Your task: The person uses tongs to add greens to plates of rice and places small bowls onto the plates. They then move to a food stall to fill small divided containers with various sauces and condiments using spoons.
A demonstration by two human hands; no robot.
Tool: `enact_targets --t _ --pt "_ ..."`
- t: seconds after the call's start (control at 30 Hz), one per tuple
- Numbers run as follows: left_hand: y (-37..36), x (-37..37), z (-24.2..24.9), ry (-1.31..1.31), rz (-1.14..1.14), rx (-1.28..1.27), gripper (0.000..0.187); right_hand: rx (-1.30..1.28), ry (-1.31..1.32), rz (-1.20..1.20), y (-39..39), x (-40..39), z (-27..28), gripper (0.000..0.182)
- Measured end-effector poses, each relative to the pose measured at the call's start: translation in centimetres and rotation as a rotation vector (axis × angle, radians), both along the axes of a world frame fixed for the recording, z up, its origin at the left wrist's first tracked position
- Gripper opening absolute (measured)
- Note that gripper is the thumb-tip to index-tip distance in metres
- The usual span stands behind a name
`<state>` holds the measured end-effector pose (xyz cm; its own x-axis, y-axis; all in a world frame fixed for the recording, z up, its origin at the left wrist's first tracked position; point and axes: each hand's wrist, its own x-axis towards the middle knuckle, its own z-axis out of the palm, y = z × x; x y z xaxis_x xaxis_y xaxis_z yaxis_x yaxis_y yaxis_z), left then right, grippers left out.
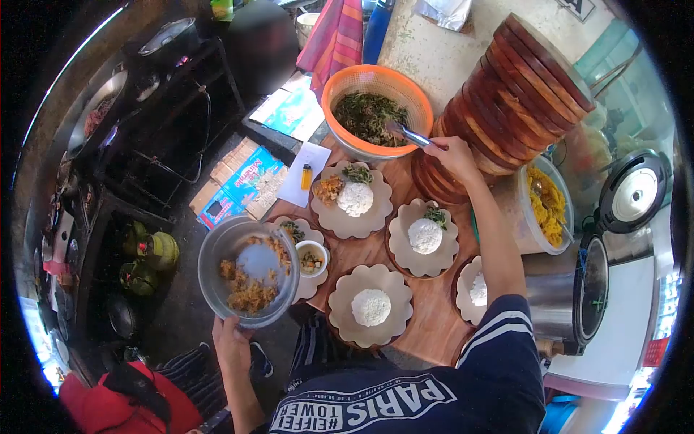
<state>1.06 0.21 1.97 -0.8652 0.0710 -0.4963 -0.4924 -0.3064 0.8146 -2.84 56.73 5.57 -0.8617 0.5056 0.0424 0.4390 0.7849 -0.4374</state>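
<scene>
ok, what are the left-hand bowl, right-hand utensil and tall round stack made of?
Bowl: likely smooth plastic; greyish, translucent-looking wall.
Utensil: probably polished metal; bright silvery glint.
Stack: looks like wood, perhaps varnished; reddish-brown with lighter streaks.

Metal tongs [415, 137] at greens [367, 116], clear bowl [254, 260]

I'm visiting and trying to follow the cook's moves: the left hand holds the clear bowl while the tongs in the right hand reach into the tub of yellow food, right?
Not quite: the head view shows the tongs in the right hand reaching into the greens in the orange-rimmed basket. The left hand does hold the clear bowl.
</scene>
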Motion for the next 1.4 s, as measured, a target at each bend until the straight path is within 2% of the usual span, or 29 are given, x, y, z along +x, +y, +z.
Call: enact_targets --t 0.1,0.17,0.2,0.27,0.37,0.47,0.53,0.67,0.73,0.8,0.87,0.97,1.17,1.27,1.4 --pt "0.2 0.6 0.1 -0.006 -0.017 0.029 0.037 -0.162 0.085 -0.011 -0.4 2.1 0.3 0.034" --pt "0.0 0.9 0.3 -0.006 -0.036 0.009 0.036 -0.427 0.160 -0.075 -1.1 4.3 1.2 0.039" --pt "0.0 1.0 0.2 -0.026 -0.035 -0.001 0.036 -0.446 0.167 -0.060 -1.9 5.6 1.9 0.043" --pt "-0.7 1.4 -0.5 -0.015 0.001 -0.021 0.037 -0.598 0.127 -0.078 -4.0 8.8 3.5 0.040" --pt "-1.5 2.1 -0.9 -0.017 -0.014 -0.027 0.036 -0.574 0.039 -0.111 -8.9 13.9 4.8 0.039" --pt "-1.6 2.5 -1.5 -0.021 -0.013 -0.026 0.035 -0.661 -0.018 -0.040 -11.3 18.9 1.9 0.036" --pt "-1.2 2.8 -1.3 -0.031 -0.025 -0.031 0.035 -0.548 -0.094 -0.002 -13.2 21.7 -0.2 0.034" --pt "-1.0 3.3 -1.7 -0.047 -0.046 -0.022 0.035 -0.501 -0.165 0.044 -15.8 26.2 -6.1 0.030" --pt "-0.6 3.5 -1.4 -0.041 -0.055 -0.018 0.035 -0.179 -0.213 0.115 -17.5 27.1 -7.4 0.031" --pt "-0.2 3.8 -1.2 -0.039 -0.062 -0.017 0.035 -0.111 -0.187 0.122 -19.0 27.1 -7.6 0.029" --pt "-0.1 3.9 -1.2 -0.030 -0.065 -0.030 0.034 0.062 -0.139 0.171 -19.8 27.1 -8.1 0.029" --pt "-0.7 4.1 -1.7 -0.035 -0.091 -0.026 0.034 0.071 -0.250 0.149 -20.1 26.2 -6.7 0.029" --pt "-1.1 4.4 -1.3 -0.047 -0.058 -0.038 0.035 0.103 -0.290 0.182 -19.9 25.6 -3.8 0.030" --pt "-1.3 4.5 -1.6 -0.032 -0.066 -0.019 0.035 0.176 -0.289 0.225 -19.8 26.1 -6.6 0.031" --pt "-1.3 4.5 -1.5 -0.022 -0.094 -0.014 0.035 0.132 -0.246 0.191 -20.0 25.2 -3.1 0.031"
